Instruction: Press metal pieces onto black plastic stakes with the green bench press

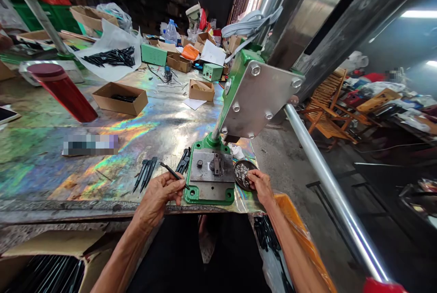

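Note:
My left hand (165, 191) pinches a slim black part (170, 171) just left of the green hand press (209, 196). A steel plate with a small clamp-like fixture (216, 164) lies on the press base. At the right of the press, the fingertips of my right hand (260, 184) are pressed together over a round dark dish (241, 175) of tiny shiny pieces; whether they hold one is too small to tell. Several black parts (145, 174) lie on the table left of my left hand, and more (183, 161) lie beside the press.
A long steel lever (327, 179) slants down at the right. On the table (164, 124) stand a red flask (64, 95) and a small carton (121, 99). Below the table edge are a carton of black parts (51, 243) and an orange crate (303, 238).

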The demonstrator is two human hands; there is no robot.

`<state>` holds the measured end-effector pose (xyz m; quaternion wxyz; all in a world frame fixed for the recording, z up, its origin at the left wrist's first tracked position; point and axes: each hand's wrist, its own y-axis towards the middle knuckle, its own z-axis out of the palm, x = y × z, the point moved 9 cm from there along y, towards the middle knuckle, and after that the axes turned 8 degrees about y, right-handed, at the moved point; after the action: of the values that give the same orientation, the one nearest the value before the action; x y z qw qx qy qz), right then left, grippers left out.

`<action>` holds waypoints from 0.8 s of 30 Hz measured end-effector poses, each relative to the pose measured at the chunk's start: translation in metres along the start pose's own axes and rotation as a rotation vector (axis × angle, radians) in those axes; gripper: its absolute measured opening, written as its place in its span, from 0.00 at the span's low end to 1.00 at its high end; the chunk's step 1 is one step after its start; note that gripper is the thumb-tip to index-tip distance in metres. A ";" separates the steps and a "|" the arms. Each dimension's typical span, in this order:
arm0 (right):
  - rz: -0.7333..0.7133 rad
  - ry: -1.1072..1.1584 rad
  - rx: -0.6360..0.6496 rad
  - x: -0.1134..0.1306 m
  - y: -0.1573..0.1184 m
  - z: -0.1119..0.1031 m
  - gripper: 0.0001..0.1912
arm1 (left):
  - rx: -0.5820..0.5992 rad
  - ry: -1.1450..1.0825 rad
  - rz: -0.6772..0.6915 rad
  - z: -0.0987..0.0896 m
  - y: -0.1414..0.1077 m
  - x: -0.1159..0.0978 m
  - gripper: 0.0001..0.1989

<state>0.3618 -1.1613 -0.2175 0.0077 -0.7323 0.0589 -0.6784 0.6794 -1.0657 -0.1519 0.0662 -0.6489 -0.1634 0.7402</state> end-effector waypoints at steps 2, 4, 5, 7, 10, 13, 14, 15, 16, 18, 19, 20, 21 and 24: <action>0.059 0.101 0.006 -0.003 0.001 0.001 0.13 | 0.024 -0.032 -0.017 0.009 -0.002 0.000 0.16; 0.100 0.184 0.016 -0.006 0.001 0.002 0.14 | 0.051 -0.073 -0.026 0.017 -0.004 0.000 0.16; 0.114 0.218 0.021 -0.007 0.001 0.003 0.15 | 0.062 -0.091 -0.027 0.021 -0.004 0.000 0.15; 0.134 0.276 0.025 -0.008 0.000 0.004 0.15 | 0.080 -0.125 -0.021 0.029 -0.005 0.000 0.15; 0.139 0.346 0.032 -0.003 -0.004 0.007 0.15 | 0.080 -0.176 -0.007 0.039 -0.006 -0.001 0.16; 0.128 0.411 0.085 0.014 -0.016 0.018 0.13 | 0.061 -0.234 -0.005 0.048 -0.008 -0.001 0.17; 0.126 0.432 0.116 0.022 -0.022 0.025 0.12 | 0.059 -0.257 -0.006 0.052 -0.008 -0.001 0.18; 0.125 0.452 0.149 0.031 -0.030 0.033 0.11 | 0.059 -0.282 -0.006 0.055 -0.009 -0.002 0.19; 0.127 0.470 0.184 0.041 -0.039 0.041 0.11 | 0.060 -0.308 -0.006 0.059 -0.010 -0.002 0.19; 0.132 0.500 0.252 0.060 -0.058 0.061 0.11 | 0.066 -0.361 -0.005 0.064 -0.011 -0.002 0.18; 0.135 0.511 0.287 0.070 -0.068 0.071 0.11 | 0.073 -0.386 -0.006 0.066 -0.012 -0.001 0.18; 0.133 0.521 0.322 0.078 -0.078 0.081 0.10 | 0.082 -0.410 -0.007 0.069 -0.013 -0.001 0.17; 0.129 0.530 0.355 0.086 -0.086 0.090 0.10 | 0.092 -0.434 -0.007 0.070 -0.014 -0.001 0.17; 0.105 0.557 0.396 0.102 -0.101 0.110 0.07 | 0.129 -0.485 -0.010 0.074 -0.016 -0.002 0.16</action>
<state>0.4860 -1.0786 -0.1154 0.1679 -0.4993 -0.0364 -0.8492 0.6055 -1.0625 -0.1367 0.0700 -0.4460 -0.1299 0.8828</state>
